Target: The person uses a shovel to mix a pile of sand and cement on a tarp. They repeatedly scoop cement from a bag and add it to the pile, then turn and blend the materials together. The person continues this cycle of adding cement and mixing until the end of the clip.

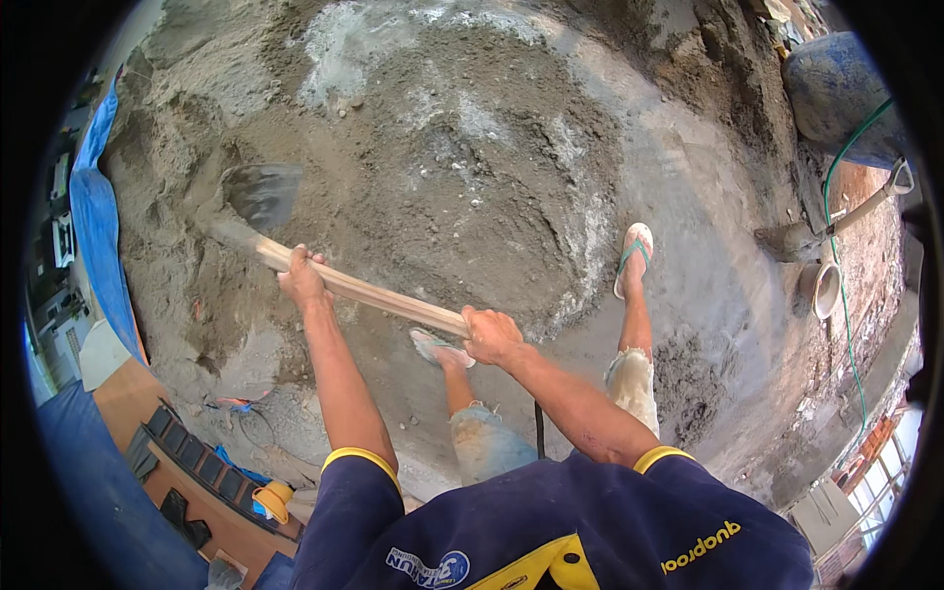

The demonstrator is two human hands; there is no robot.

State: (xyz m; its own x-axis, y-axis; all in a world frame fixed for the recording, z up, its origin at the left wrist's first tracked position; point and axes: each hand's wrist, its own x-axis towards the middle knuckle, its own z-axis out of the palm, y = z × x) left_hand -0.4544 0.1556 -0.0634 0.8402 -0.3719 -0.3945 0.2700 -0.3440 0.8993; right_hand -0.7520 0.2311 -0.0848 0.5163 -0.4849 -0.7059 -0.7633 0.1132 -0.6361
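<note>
I hold a hoe by its pale wooden handle (383, 298), which slants from upper left down to the middle. My left hand (304, 279) is wrapped round the handle near the head end. Around the near end of the handle my right hand (491, 335) is closed. The hoe's dark flat blade (265, 197) rests against the grey sand at the left, and its socket is coated with dust. Right of the blade spreads a broad heap of grey-brown sand mix (472, 197), streaked with pale powder.
At the right are a shovel (836, 226), a round pale container (820, 289), a green hose (842, 295) and a blue drum (844, 93). A blue tarp (93, 197) edges the left. My sandalled feet stand beside the heap; a yellow hard hat (273, 500) lies lower left.
</note>
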